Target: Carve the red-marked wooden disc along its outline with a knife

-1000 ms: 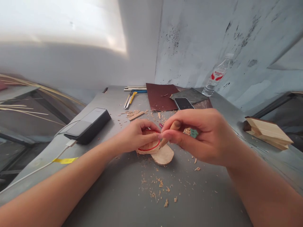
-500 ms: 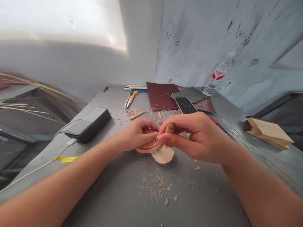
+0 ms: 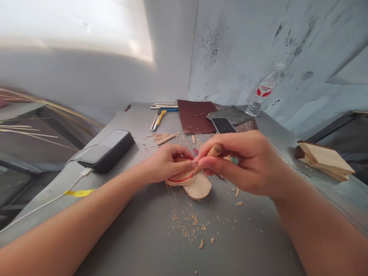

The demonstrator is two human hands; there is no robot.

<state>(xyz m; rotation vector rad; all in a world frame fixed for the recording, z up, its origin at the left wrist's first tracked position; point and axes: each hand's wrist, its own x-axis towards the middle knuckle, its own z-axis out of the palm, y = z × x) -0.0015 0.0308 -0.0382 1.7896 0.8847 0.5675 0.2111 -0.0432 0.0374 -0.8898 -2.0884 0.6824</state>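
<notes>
Crumbs of wood [image 3: 201, 244] first, strewn towards the worktop's [image 3: 138, 237] near edge, so plenty of cutting looks done already. Just beyond them, a flat oval of wood [image 3: 198, 188] lies around the worktop's middle, its face pale and smooth. And here's the workpiece [image 3: 179, 181], overlapping that oval's left side, a red line running along its near rim!

Both hands are on the job, 2 grips: the left hand [image 3: 166, 163] curls over the workpiece, thumb and fingers closed on it; the right hand [image 3: 247, 165] pinches a wooden-handled tool [image 3: 215, 150], fingers closed round it, tip down at the line's right end.

Inside the line the wood looks ridged, so I'd call it well begun but unfinished; how much is left can't be told, with fingers hiding the far part.

More shavings [image 3: 165, 138] sit behind, then the phone [image 3: 224, 125], the knife [image 3: 157, 120] lying idle, and the brown sheet [image 3: 194, 117] by the far edge.
</notes>
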